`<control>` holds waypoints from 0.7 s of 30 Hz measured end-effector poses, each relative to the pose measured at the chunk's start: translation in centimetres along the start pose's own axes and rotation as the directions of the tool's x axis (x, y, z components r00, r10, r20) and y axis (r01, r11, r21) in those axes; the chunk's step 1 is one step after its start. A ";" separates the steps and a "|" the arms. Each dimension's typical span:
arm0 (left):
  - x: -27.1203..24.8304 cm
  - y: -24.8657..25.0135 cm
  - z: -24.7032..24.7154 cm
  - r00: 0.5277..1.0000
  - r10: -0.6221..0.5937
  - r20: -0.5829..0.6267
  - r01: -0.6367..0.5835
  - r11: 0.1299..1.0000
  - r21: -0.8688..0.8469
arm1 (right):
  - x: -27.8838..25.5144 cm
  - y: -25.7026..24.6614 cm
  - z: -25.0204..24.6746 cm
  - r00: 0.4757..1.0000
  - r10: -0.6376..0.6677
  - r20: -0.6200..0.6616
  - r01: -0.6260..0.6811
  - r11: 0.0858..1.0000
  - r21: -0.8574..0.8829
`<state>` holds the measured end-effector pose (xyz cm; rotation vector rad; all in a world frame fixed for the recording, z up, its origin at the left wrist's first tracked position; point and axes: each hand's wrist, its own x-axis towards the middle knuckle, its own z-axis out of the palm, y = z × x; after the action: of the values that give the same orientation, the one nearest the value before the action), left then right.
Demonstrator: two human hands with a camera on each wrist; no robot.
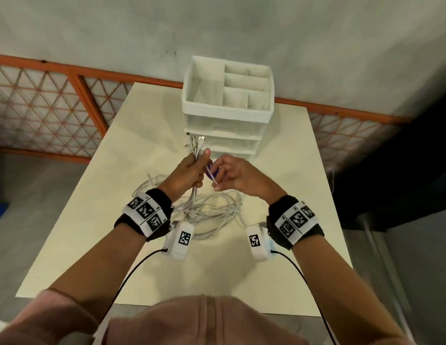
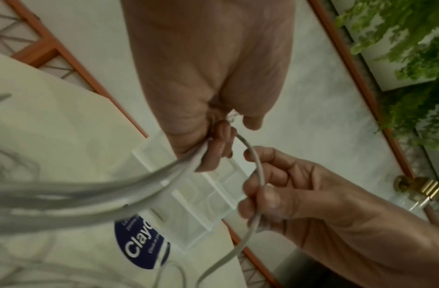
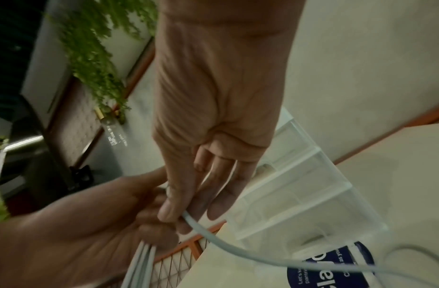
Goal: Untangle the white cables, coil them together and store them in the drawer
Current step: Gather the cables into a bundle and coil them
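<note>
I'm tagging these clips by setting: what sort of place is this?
Probably an indoor balcony or patio corner, not a workshop: an orange metal lattice railing beside the cream table, green hanging foliage, and a white plastic drawer organiser.

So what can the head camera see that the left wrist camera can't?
Only the head view shows the cable plugs fanned above the left hand, the loose cables heaped on the table, and the organiser's open top tray. Only the left wrist view shows green plants and white lettering on the round blue label. Both show the left hand gripping a cable bundle, the right hand pinching one cable, and the clear drawers.
</note>
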<state>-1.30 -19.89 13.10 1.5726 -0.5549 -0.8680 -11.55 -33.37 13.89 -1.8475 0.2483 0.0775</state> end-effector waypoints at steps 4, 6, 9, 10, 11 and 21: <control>-0.1 0.6 0.7 0.998 0.066 0.009 -0.066 0.998 -0.009 | -0.9 0.0 0.2 0.999 0.024 0.030 -0.022 0.997 -0.071; -0.5 0.7 0.8 0.994 0.079 0.076 -0.080 0.997 0.009 | -1.3 -0.3 -0.7 0.998 0.021 -0.052 -0.023 0.999 -0.044; -1.3 0.6 0.9 0.973 0.073 0.218 -0.084 0.996 0.042 | -1.4 -1.5 -1.6 0.966 -0.038 -0.256 0.045 0.999 0.021; -1.6 0.6 1.0 0.963 0.065 0.260 -0.082 0.995 0.054 | -1.3 -1.9 -1.7 0.952 -0.058 -0.300 0.067 0.998 0.020; -1.8 0.5 1.1 0.954 0.058 0.294 -0.079 0.995 0.062 | -1.2 -2.3 -1.6 0.944 -0.078 -0.320 0.086 0.996 0.008; -3.0 0.6 0.9 0.962 0.086 0.260 -0.125 0.982 0.139 | -2.6 -3.9 -0.7 0.922 -0.149 -0.357 0.209 0.969 0.135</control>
<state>-3.76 -18.32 14.29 1.5639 -0.8999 -0.9696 -13.28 -32.66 18.21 -1.6951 0.3168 -0.3891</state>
